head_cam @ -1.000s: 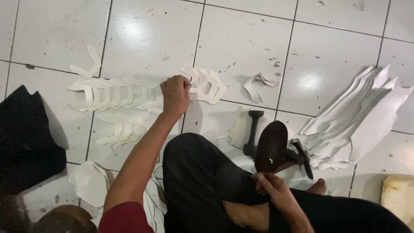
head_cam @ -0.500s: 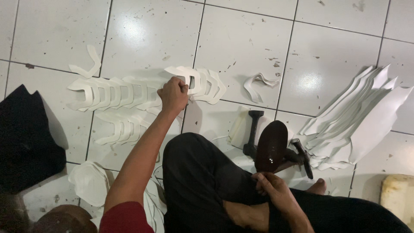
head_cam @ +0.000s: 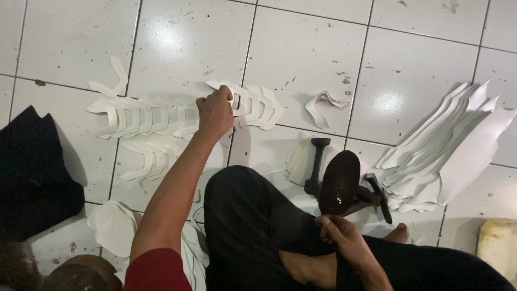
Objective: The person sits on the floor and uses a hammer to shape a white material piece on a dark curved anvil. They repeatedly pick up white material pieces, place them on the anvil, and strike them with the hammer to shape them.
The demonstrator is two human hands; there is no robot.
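The left hand has its fingers pinched on a curved white cutout on the glossy tiled floor. The right hand rests on the knee, fingers loosely together, beside a dark oval shoe form.

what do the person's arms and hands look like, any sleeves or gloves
Both hands are bare, with no gloves, rings or watch showing. The left hand extends from a bare forearm with a short dark red sleeve at the upper arm. The right hand shows no sleeve.

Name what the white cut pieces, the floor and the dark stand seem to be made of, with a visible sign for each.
White cut pieces: likely thin card or synthetic sheet, matte; they curl. Floor: glazed tile, with glare and grout lines. Dark stand: probably metal, with a dull sheen.
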